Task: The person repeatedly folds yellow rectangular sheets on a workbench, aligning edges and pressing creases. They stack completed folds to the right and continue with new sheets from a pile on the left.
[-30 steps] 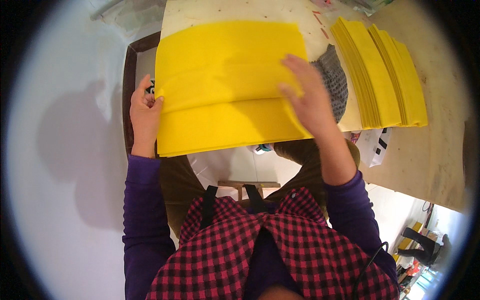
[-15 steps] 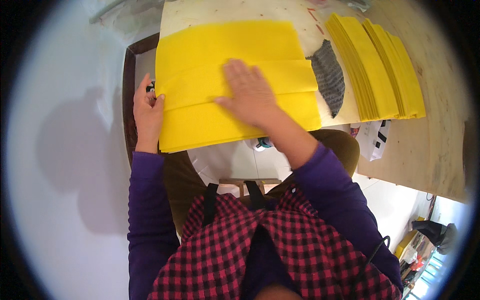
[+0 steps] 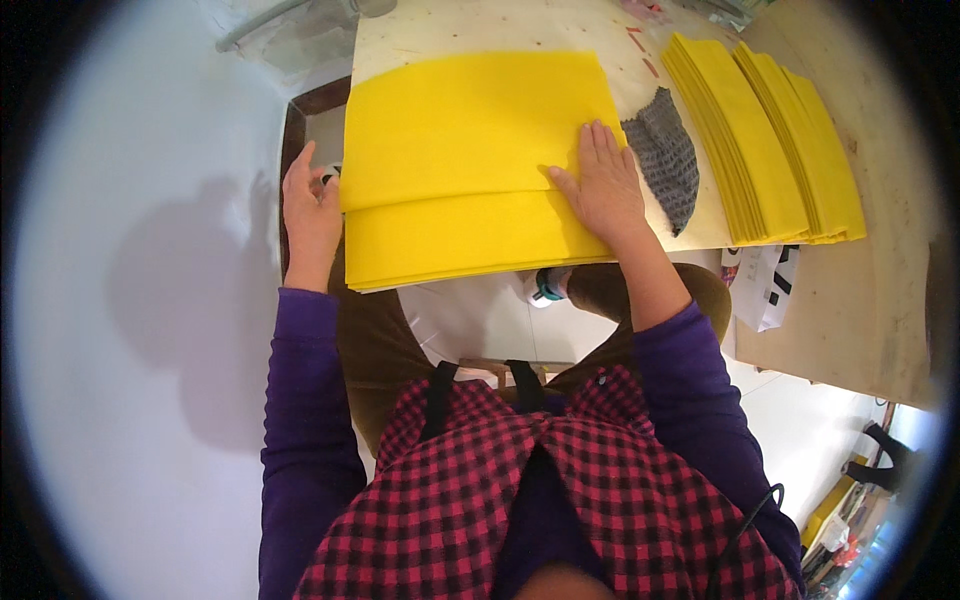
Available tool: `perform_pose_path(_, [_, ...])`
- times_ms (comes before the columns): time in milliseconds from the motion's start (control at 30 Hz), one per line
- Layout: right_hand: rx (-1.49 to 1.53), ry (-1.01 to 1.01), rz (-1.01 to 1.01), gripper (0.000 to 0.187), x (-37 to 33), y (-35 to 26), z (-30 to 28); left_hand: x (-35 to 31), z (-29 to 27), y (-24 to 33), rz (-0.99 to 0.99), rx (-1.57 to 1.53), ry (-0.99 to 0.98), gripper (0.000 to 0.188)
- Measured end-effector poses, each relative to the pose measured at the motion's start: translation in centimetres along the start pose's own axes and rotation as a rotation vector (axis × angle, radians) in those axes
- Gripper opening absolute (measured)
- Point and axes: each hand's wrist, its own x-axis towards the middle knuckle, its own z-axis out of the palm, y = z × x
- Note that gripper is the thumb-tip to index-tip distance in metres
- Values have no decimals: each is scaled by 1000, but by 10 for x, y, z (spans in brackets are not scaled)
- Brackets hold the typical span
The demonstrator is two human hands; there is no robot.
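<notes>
A stack of bright yellow fabric sheets (image 3: pixel 460 125) lies in front of me on a wooden tabletop, its near edge jutting over the table's front. A crosswise line runs over its near part, where the top layer ends or folds. My right hand (image 3: pixel 608 190) rests flat on the stack near its right edge, fingers stretched and thumb out to the left. Just beside the stack's left edge is my left hand (image 3: pixel 312 210), fingers raised and apart from the thumb, with nothing visible in it. Whether its thumb touches the fabric I cannot tell.
A dark grey knitted cloth (image 3: pixel 665 165) lies right of the stack. Beyond it stand folded yellow fabric piles (image 3: pixel 740 145). A white bag (image 3: pixel 768 288) hangs or stands below the table's edge. The pale wall (image 3: pixel 150 400) is close on my left.
My right hand has slid from the middle of the stack to its right side. The raised fold across the middle now lies flat. My left hand has come away from the left edge.
</notes>
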Motion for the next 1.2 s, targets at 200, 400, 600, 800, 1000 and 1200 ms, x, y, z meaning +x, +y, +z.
perform_pose_path(200, [26,11,-7,83,0,-1,0,-16,55,60,488,97,-360,45])
perform_pose_path(400, [43,29,-12,84,2,4,6,-13,98,71,378,483,-403,52])
perform_pose_path(600, [10,63,-39,84,-2,-15,-3,-14,102,63,345,563,-410,54])
perform_pose_path(800, [284,10,-342,81,-8,-78,2,-12,103,59,393,560,-387,54])
perform_pose_path(1000, [205,19,-238,82,-10,-32,7,-14,104,60,385,574,-392,55])
perform_pose_path(1200, [104,-14,-79,82,-13,13,1,-10,94,55,289,666,-404,57])
